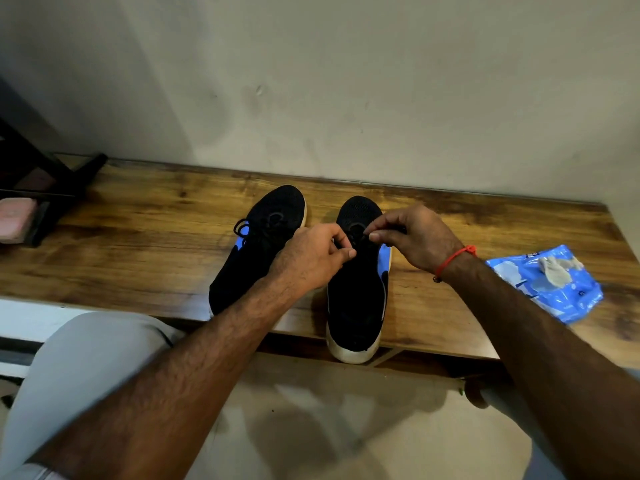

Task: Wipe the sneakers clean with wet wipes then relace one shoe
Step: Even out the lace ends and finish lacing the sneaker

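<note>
Two black sneakers with white soles and blue side marks stand side by side on a wooden bench (138,244), toes toward the wall. The left sneaker (263,237) has its black lace tied. Over the lacing of the right sneaker (356,299), my left hand (311,258) and my right hand (412,237) each pinch a part of its black lace (358,233). The right sneaker's heel juts over the bench's front edge. A blue wet wipes pack (550,289) lies on the bench at the right with a used grey wipe (557,270) on top.
A plain wall (311,81) runs just behind the bench. A dark metal frame (52,188) and a pink block (14,220) sit at the bench's left end. My knee in light trousers (86,368) is below the bench at the left, above a pale floor (329,427).
</note>
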{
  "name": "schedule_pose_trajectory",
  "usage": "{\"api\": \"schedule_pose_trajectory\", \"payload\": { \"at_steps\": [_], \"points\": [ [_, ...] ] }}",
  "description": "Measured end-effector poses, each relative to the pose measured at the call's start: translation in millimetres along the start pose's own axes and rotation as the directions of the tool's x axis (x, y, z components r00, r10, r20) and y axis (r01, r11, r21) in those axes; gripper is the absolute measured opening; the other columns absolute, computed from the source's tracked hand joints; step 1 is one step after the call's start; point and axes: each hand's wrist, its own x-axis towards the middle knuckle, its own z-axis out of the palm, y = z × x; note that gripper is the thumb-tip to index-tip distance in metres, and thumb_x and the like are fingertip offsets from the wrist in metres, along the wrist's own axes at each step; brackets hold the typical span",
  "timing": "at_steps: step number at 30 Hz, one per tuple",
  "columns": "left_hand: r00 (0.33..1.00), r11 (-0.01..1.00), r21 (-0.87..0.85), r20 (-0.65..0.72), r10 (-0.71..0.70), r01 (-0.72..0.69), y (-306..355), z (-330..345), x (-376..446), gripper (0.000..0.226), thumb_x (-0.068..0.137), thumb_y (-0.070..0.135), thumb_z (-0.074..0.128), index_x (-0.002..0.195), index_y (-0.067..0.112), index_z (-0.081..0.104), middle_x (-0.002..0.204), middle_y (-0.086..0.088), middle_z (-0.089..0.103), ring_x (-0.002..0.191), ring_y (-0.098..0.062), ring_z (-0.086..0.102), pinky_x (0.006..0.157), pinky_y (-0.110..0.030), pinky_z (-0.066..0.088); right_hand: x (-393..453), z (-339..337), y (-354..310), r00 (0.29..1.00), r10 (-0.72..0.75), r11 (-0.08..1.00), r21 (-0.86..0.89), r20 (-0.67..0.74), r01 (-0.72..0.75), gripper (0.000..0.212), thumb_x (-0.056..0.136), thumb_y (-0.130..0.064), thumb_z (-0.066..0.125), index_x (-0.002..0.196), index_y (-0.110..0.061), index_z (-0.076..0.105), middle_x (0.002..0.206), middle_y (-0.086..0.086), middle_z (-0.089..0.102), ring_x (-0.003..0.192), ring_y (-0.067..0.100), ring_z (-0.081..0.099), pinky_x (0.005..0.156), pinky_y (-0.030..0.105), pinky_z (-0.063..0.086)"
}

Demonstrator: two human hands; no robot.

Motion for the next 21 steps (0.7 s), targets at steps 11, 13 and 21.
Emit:
{"api": "schedule_pose_trajectory", "payload": {
  "at_steps": [11, 13, 21],
  "points": [
    [0.998, 1.000, 0.019, -0.058, 0.000, 0.002, -1.1, 6.0, -0.2, 0.006, 0.090, 0.034, 0.075, 0.090, 0.030, 0.070, 0.077, 0.011, 0.067, 0.076, -0.004, 0.066, 0.077, -0.037, 0.062, -0.6, 5.0, -2.0, 0.999, -0.003, 0.998, -0.069, 0.049, 0.007, 0.012, 0.090, -0.008, 0.068, 0.088, -0.020, 0.070, 0.087, -0.006, 0.070, 0.089, 0.011, 0.064, 0.081, 0.028, 0.052],
    [0.998, 1.000, 0.030, -0.068, 0.008, -0.006, -0.8, 6.2, -0.7, 0.007, 0.090, 0.034, 0.075, 0.089, 0.031, 0.069, 0.077, 0.012, 0.066, 0.076, -0.003, 0.064, 0.076, -0.036, 0.061, -0.2, 6.6, -1.3, 0.998, -0.008, 0.993, -0.116, 0.067, 0.015, 0.016, 0.091, -0.007, 0.065, 0.085, -0.022, 0.066, 0.088, -0.005, 0.067, 0.088, 0.012, 0.060, 0.076, 0.027, 0.047],
    [0.996, 1.000, 0.019, -0.082, 0.014, -0.012, -1.9, 7.4, -1.1, 0.017, 0.088, 0.034, 0.077, 0.079, 0.038, 0.063, 0.074, 0.014, 0.065, 0.075, -0.002, 0.064, 0.075, -0.036, 0.062, 1.5, 10.9, -0.4, 0.991, -0.051, 0.981, -0.177, 0.125, 0.072, 0.023, 0.090, -0.002, 0.059, 0.082, -0.023, 0.060, 0.083, -0.003, 0.063, 0.081, 0.017, 0.056, 0.069, 0.031, 0.045]
  ]
}}
